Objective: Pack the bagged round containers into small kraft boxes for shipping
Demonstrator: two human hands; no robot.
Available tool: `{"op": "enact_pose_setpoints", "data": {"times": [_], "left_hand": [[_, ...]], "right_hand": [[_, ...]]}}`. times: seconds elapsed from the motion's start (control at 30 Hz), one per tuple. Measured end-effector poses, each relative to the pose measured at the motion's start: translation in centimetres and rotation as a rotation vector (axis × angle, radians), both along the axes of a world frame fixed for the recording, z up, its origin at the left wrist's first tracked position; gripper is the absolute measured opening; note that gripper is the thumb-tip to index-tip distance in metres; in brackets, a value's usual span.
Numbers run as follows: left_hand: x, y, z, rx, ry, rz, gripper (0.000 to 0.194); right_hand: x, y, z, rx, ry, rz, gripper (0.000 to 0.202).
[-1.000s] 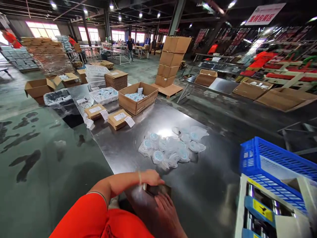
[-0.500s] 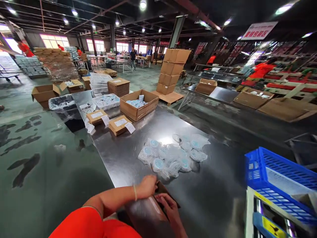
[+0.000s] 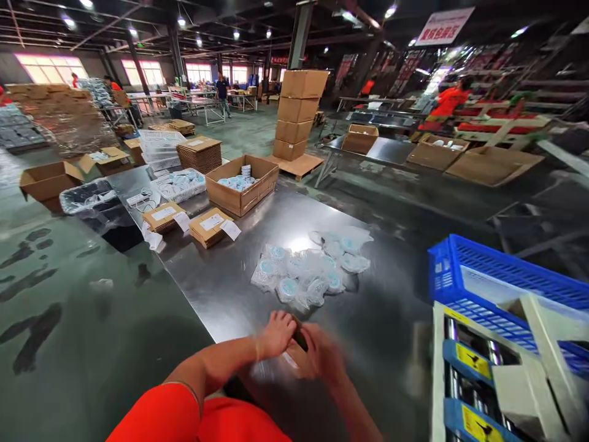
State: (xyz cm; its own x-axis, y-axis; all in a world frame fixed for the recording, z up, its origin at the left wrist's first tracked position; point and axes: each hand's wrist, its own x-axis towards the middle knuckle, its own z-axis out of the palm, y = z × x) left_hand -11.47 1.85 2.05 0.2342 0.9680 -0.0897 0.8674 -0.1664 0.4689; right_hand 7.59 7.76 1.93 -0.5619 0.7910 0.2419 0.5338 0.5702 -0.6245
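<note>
A small brown cardboard box (image 3: pixel 301 361) is at the near part of the metal table (image 3: pixel 207 288), between my two hands. My left hand (image 3: pixel 277 333) grips its left upper edge with bent fingers. On the right side, my right hand (image 3: pixel 324 353) is closed on the box's other edge, blurred by motion. Just beyond the hands lies a pile of bubble-wrapped round items (image 3: pixel 306 270) with light blue faces. The inside of the small box is mostly hidden by my fingers.
Flat brown mailers (image 3: pixel 209 227) and an open carton (image 3: pixel 243 184) of round items stand at the back left, beside a white basket (image 3: pixel 179 184). A blue crate (image 3: pixel 506 276) rests by a roller conveyor (image 3: pixel 473 362) on the right. People work farther off.
The view has turned to the right. My right hand has come up along the box towards my left hand, and the box opening looks narrower between them.
</note>
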Motion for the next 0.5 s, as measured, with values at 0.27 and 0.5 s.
{"op": "enact_pose_setpoints", "data": {"times": [0.27,0.5], "left_hand": [[-0.5,-0.9,-3.2,0.07,-0.385,0.398,0.064],[-3.0,-4.6,-4.1,-0.067,-0.656,0.74,0.072]], "right_hand": [[-1.2,-6.6,-5.7,0.256,-0.237,-0.203,0.081],[-3.9,-6.3,-2.5,-0.307,0.095,-0.429,0.059]]}}
